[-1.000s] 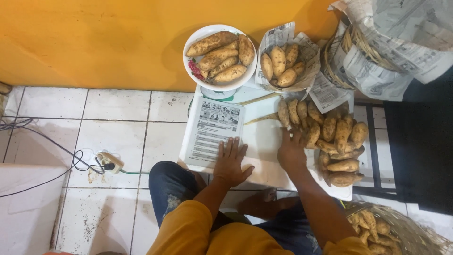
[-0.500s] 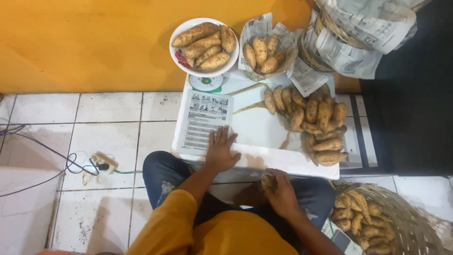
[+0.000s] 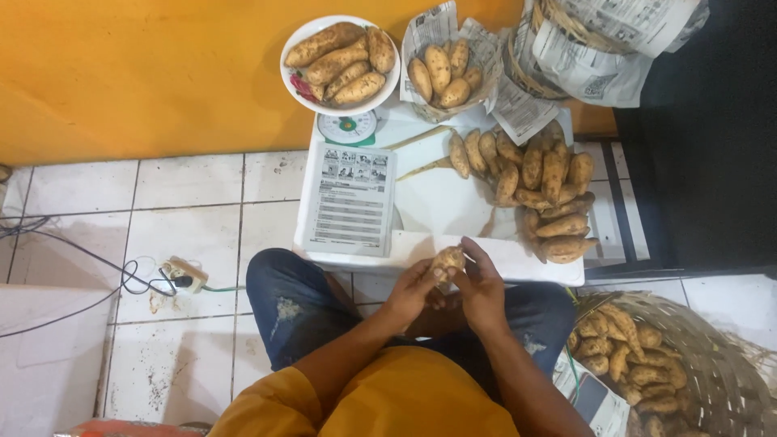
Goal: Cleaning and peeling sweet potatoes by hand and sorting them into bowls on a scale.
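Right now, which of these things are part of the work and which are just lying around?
In use: left hand, right hand, small brown sweet potato, sweet potato pile, white board, woven basket.
Lying about: white power strip, printed paper sheet.

Warm indoor light pours from overhead, bright and even across the white board [image 3: 453, 202], with soft, short shadows beneath it. Right of the board, the dark corner sinks almost to black. The picture's fairly sharp, a touch soft and grainy, and left of the board the tile lines bow slightly.
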